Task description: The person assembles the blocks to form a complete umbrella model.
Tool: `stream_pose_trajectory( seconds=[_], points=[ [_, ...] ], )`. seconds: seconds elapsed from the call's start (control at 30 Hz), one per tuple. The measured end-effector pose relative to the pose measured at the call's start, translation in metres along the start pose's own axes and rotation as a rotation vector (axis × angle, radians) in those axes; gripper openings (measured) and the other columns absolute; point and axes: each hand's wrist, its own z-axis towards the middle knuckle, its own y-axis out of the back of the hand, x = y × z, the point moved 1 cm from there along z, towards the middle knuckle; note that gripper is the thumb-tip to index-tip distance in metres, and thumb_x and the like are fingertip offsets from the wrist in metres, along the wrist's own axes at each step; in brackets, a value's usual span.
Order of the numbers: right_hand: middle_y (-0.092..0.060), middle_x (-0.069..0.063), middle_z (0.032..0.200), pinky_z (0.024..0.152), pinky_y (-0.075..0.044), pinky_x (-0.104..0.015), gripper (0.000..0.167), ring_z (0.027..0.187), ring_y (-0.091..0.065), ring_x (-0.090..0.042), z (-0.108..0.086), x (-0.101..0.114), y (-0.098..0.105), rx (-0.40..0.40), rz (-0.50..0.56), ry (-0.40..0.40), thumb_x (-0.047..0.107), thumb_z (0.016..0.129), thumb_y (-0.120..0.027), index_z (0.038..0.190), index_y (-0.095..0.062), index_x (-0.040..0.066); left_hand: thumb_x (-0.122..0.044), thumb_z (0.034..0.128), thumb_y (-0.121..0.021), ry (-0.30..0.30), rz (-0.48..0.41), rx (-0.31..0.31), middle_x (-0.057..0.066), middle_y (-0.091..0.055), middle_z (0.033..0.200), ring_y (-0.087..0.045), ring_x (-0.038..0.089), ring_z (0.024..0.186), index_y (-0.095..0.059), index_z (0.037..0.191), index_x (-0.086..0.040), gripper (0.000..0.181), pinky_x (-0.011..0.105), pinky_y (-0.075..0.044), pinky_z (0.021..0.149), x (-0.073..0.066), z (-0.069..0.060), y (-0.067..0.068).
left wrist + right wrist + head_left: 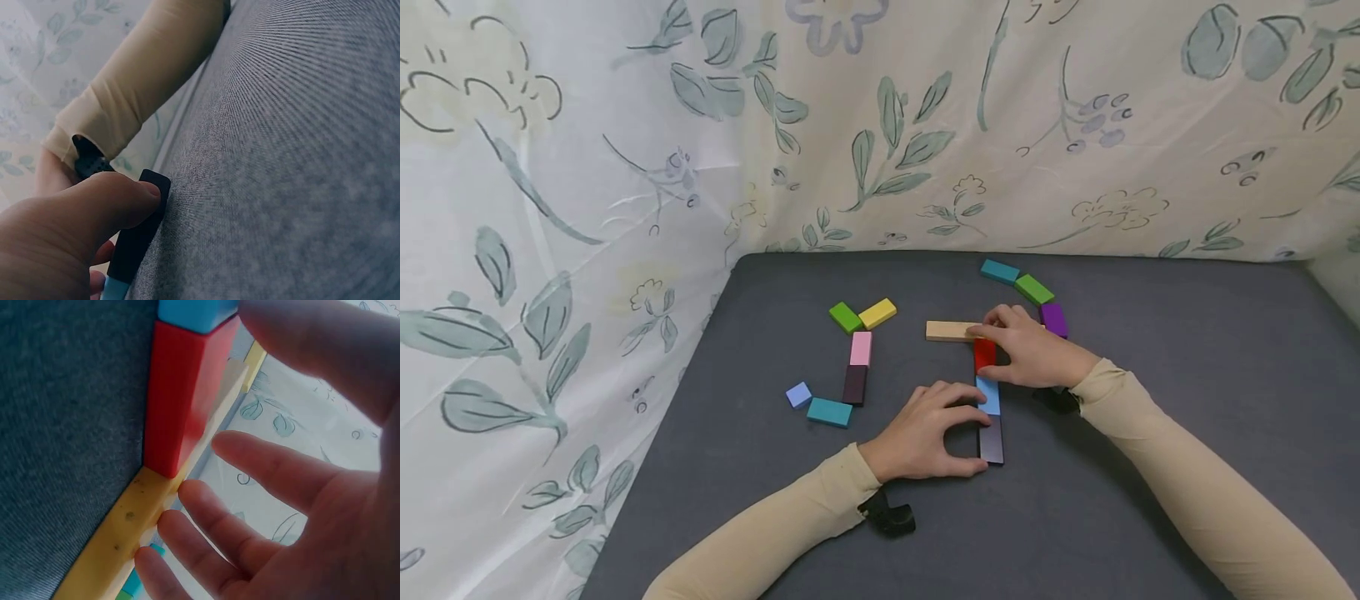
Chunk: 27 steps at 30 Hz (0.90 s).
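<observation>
In the head view, a column of blocks runs toward the front: a red block (985, 355), a light blue block (989, 395) and a black block (992, 440). A natural wood block (947, 331) lies crosswise at its far end. My left hand (927, 433) curves loosely at the column's left side; its thumb touches the black block (139, 240) in the left wrist view. My right hand (1037, 348) reaches over the far end, its thumb near the red and light blue blocks. Its extended fingers touch the wood block (119, 540) in the right wrist view.
Beyond my right hand curve a teal block (1000, 272), a green block (1034, 289) and a purple block (1054, 320). On the left lie green (846, 317), yellow (877, 313), pink (861, 348), dark (854, 385), teal (830, 412) and blue (799, 395) blocks. A patterned curtain (850, 125) borders the table.
</observation>
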Motion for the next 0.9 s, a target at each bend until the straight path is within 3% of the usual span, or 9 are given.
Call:
stream_pose_trajectory(
  seconds=[0.67,0.9],
  points=[
    [-0.052,-0.022,0.134,0.092,-0.054,-0.051,0.061,0.114,-0.050,-0.036,-0.0050,0.0021,-0.0030,-0.007,-0.016,0.004,0.027,0.092,-0.080,0.144,-0.060,0.002,-0.046,0.0865,-0.083,-0.002,0.005,0.005,-0.004,-0.053,0.149,-0.048,0.013,0.133,-0.071,0.130,-0.025,0.050,0.036,-0.041,0.104,-0.0001,-0.0016,-0.0009],
    [-0.052,-0.021,0.134,0.088,-0.054,-0.049,0.061,0.114,-0.050,-0.035,-0.0032,0.0021,-0.0026,-0.008,-0.012,0.008,0.028,0.093,-0.080,0.145,-0.060,0.003,-0.046,0.0864,-0.083,-0.014,0.026,0.004,-0.003,-0.051,0.150,-0.047,0.014,0.134,-0.070,0.131,-0.026,0.051,0.038,-0.041,0.105,0.0025,-0.0012,-0.0003]
  ],
)
